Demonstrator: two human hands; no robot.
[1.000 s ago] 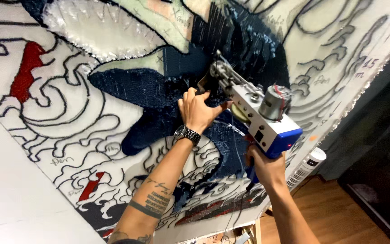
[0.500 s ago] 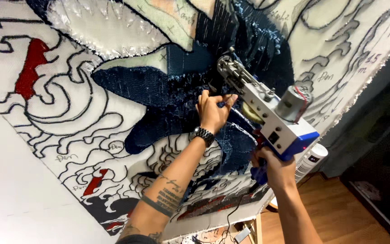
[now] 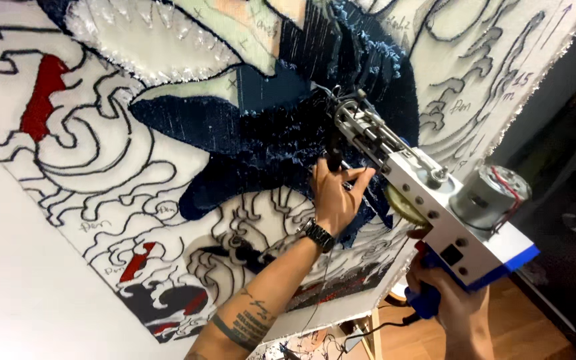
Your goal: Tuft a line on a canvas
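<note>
The person is working at a large stretched cloth [image 3: 101, 167] covered with black outline drawings and filled patches of dark blue, white and red yarn. Both hands are holding a tufting gun [image 3: 428, 200], a white and blue machine with a round grey motor [image 3: 488, 193] on its back and a metal needle end [image 3: 341, 110] that is pressing into the dark blue patch [image 3: 255, 140] near the middle of the cloth.

The left hand [image 3: 335, 197] is gripping the black front handle of the gun, just behind the needle end. Its fingers are curling around the handle, thumb up, and the back of the hand is lying close against the cloth; whether it is touching the cloth cannot be told. A dark watch [image 3: 318, 235] is sitting on the wrist, and tattoo marks are showing on the forearm.

The right hand [image 3: 451, 310] is clenching the blue rear grip [image 3: 425, 300] under the gun's body, fingers closed tight around it, lower right in view. A black cord [image 3: 381, 328] is trailing from the grip towards a wooden frame leg [image 3: 373, 333] below the cloth's edge.
</note>
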